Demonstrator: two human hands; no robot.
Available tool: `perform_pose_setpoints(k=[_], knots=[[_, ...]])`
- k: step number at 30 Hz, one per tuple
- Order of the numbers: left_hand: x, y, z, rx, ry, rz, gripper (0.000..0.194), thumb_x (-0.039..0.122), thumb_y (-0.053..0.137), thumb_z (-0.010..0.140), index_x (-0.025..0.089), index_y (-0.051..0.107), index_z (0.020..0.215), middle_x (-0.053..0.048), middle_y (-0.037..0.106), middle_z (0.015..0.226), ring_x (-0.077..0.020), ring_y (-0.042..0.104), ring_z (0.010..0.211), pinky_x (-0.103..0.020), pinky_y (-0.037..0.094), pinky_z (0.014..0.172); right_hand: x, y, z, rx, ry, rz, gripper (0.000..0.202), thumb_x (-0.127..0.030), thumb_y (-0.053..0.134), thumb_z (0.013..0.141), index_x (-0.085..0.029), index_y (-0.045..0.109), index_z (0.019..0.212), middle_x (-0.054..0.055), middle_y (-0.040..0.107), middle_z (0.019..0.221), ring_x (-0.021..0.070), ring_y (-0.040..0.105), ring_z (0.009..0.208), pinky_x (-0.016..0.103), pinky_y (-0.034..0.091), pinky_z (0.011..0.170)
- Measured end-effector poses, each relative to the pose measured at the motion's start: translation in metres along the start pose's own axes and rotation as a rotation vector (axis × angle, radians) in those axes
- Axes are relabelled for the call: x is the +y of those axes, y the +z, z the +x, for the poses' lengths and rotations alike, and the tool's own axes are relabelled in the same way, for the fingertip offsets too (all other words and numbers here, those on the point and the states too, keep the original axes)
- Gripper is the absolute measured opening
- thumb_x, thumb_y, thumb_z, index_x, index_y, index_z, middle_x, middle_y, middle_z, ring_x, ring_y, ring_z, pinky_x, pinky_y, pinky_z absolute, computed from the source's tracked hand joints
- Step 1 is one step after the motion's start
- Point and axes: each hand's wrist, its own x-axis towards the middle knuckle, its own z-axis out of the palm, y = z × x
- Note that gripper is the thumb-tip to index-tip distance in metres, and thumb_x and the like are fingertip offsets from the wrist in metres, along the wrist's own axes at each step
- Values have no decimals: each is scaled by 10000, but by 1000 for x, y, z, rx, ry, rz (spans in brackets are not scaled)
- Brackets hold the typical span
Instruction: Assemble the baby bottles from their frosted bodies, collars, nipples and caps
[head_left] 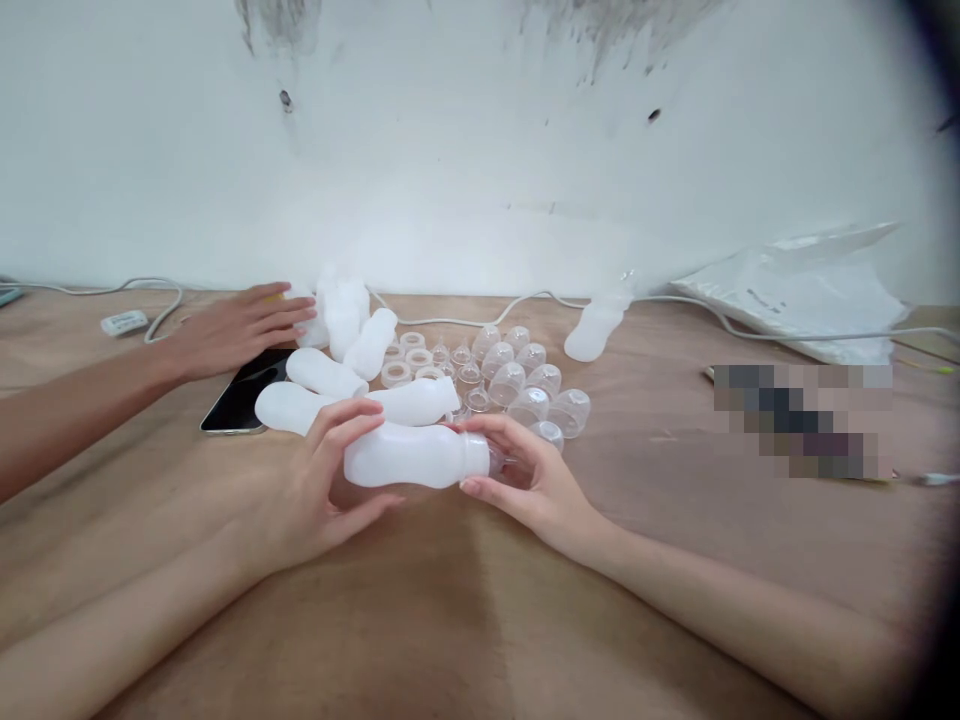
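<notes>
Brown wood tops the bench (660,620), which meets a pale wall (465,180) marked with dark stains. Along its back runs a grey cable (450,321), near a plastic bag (795,300) at right. Another person's hand (255,325) reaches in from the left, just beyond a dark phone (244,395). Loose bottles (412,402), rings (396,381) and clear caps (568,412) crowd the middle, behind the held bottle (405,457), which lies sideways between both hands. The right hand (525,480) has its fingers grasping the collar; the left hand's (322,485) fingers curve around the base, whether pressing I cannot tell.
</notes>
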Motion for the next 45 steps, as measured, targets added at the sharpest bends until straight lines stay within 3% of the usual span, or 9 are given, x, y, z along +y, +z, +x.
perform_pose_setpoints(k=[8,16,23,27,31,33,38,41,45], knots=[[-3,-4,0,-101,-101,-53,435,281,421,816,182,297,1222,-100,483,1100,-222,482,961,-382,415,812,3,-1,-1,-7,-46,-6,372,-249,618,724,-228,476,1068,52,508,1144,175,483,1062,304,463,847],[-3,0,0,-63,64,34,485,205,547,770,202,316,1197,-116,479,1128,-243,453,1057,-428,412,845,3,-2,2,72,73,-50,326,-340,578,745,-195,512,1029,54,585,979,143,596,768,286,523,688],[-4,4,-4,-43,166,102,395,104,558,751,170,390,1103,-141,467,1169,-246,433,1093,-445,409,867,2,3,2,59,254,152,370,-408,559,743,-118,502,966,75,624,786,148,626,612,283,553,560],[-4,3,-2,-22,202,110,462,77,558,727,157,364,1139,-142,479,1132,-248,430,1102,-439,405,880,2,6,-6,121,61,-34,330,-344,605,718,-169,517,984,74,614,911,156,623,704,256,549,544],[1,0,1,-107,199,176,548,206,581,723,128,334,1206,-155,481,1161,-281,405,1138,-457,359,909,4,5,-13,40,-243,-294,403,-268,644,693,-221,509,1069,56,579,1087,194,553,995,316,504,825],[4,-1,1,-163,204,226,512,239,571,741,119,364,1194,-139,530,1117,-262,466,1081,-436,343,908,3,5,-15,14,-287,-322,437,-258,651,687,-229,499,1095,44,562,1130,186,534,1031,310,480,871],[11,-3,-1,-113,198,329,373,227,555,765,134,450,1110,-100,607,1002,-215,555,908,-382,338,809,-9,11,-16,83,-62,-233,384,-300,666,654,-231,564,1018,19,619,1011,153,606,846,210,544,600],[15,-3,-1,-50,222,361,329,192,565,752,131,484,1064,-100,619,977,-212,559,885,-364,339,758,-12,15,-15,127,81,-110,360,-318,669,645,-220,584,981,19,623,974,139,604,802,204,527,605],[19,-1,-3,109,368,382,282,102,598,694,144,521,963,-96,609,953,-214,557,891,-351,366,733,-8,17,-13,241,234,27,269,-405,544,744,-149,586,676,6,587,597,82,530,501,178,443,438]])
